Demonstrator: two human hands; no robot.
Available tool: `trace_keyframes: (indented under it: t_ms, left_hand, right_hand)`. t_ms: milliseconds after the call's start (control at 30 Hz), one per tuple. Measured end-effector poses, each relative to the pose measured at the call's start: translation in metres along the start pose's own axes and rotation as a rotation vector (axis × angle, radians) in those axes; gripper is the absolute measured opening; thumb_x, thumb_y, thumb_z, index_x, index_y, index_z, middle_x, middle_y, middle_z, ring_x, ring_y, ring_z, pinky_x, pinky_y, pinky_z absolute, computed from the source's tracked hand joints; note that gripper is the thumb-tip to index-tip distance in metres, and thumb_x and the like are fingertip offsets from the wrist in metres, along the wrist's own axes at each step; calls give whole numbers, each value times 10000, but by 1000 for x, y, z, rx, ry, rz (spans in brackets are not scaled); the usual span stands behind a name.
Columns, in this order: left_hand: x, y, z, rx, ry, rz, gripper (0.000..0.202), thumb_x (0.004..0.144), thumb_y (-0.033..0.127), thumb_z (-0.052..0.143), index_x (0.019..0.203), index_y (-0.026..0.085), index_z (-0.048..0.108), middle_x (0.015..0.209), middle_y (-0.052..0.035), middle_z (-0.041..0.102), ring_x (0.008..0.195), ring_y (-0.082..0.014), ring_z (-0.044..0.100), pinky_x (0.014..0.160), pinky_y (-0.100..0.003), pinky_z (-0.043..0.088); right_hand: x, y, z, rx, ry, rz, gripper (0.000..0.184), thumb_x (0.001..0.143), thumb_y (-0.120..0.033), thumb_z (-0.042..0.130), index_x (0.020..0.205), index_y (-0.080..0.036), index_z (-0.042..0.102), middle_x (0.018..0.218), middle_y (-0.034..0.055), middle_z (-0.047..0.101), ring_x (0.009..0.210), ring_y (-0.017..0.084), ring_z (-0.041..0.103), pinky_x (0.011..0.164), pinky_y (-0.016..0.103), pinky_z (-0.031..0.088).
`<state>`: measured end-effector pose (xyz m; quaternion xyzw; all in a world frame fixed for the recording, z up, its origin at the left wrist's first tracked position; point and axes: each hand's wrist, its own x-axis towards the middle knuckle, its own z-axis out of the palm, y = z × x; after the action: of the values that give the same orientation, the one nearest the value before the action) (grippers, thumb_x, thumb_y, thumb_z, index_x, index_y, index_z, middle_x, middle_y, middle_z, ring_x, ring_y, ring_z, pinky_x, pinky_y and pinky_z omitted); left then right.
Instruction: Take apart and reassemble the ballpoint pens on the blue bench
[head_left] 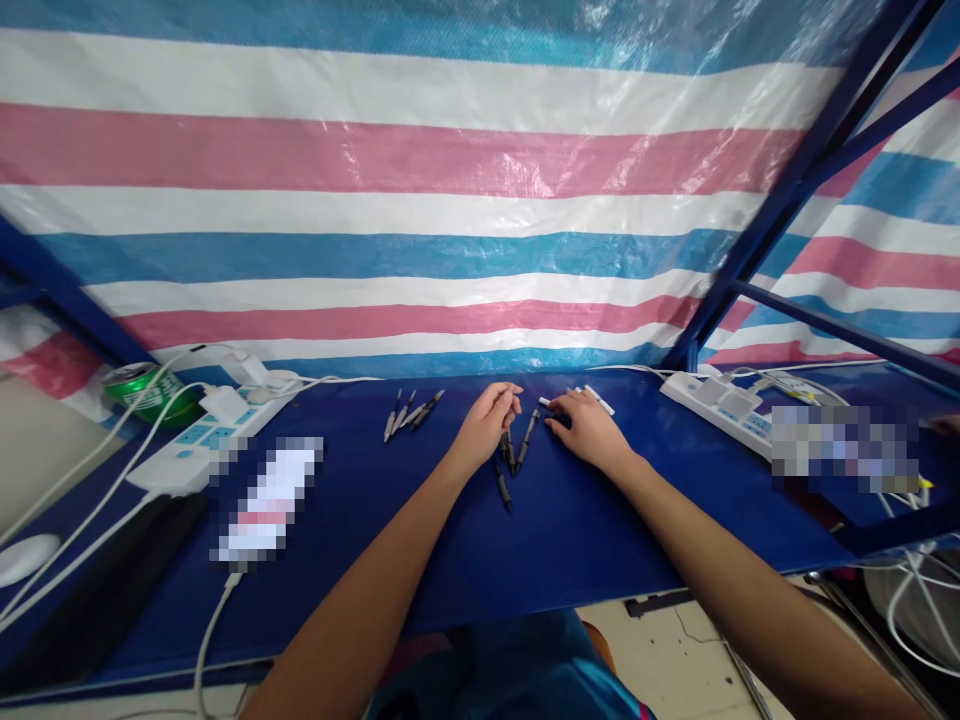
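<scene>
My left hand (pixel 491 422) is above the desk with its fingers curled together; whatever it may hold is hidden. Below and beside it lie several dark pens, among them one pen (pixel 528 440) slanting between my hands and another (pixel 503 490) nearer me. My right hand (pixel 586 425) rests low over the desk, thumb and forefinger apart. White pens partly show around its fingers, one white pen (pixel 600 400) sticking out behind the knuckles. Left of my left hand, a small group of grey and black pens (pixel 405 415) lies spread out.
The blue desk (pixel 337 560) backs onto a striped plastic sheet (pixel 450 240). On the left are a green can (pixel 146 392), a power strip (pixel 195 440), a charging phone (pixel 270 500) and black cloth (pixel 112 590). Another power strip (pixel 716 412) and cables lie right, beside blue metal posts (pixel 720 285).
</scene>
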<state>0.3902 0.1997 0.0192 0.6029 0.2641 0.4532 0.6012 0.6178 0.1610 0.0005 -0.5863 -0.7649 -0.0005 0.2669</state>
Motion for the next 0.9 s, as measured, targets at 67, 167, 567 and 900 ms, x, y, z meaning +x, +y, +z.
trace_keyframes:
  t_ms: [67,167,567,900]
  left_hand:
    - [1,-3,0,11,-10,0,337,999,486,622,1140,181,642,900,-26,590,643,-98,434,563,-226,323]
    - [2,-5,-1,-9,-13,-9,332,993,477,636,1142,181,646,890,-21,588,631,-91,427,543,-217,308]
    - [-1,4,-4,-236,26,-85,401,953,482,707,1173,154,636,1049,-136,748,846,-205,710,744,-324,557]
    - [2,5,-3,-281,77,-79,394,921,480,753,1132,168,641,916,-66,691,659,-122,592,572,-242,427]
  right_hand:
    - [0,3,2,-2,5,32,159,956,-255,703,1106,-206,722,1015,102,721,981,284,654,910,414,515]
    - [-1,7,2,8,42,65,175,971,-270,680,1132,-210,714,1069,112,698,987,275,654,902,400,529]
    - [5,19,3,-53,44,68,132,991,-205,639,1074,-238,737,1017,91,766,989,305,596,927,435,486]
    - [5,13,2,28,31,91,67,968,-229,664,1019,-228,708,1018,75,763,985,270,657,959,409,471]
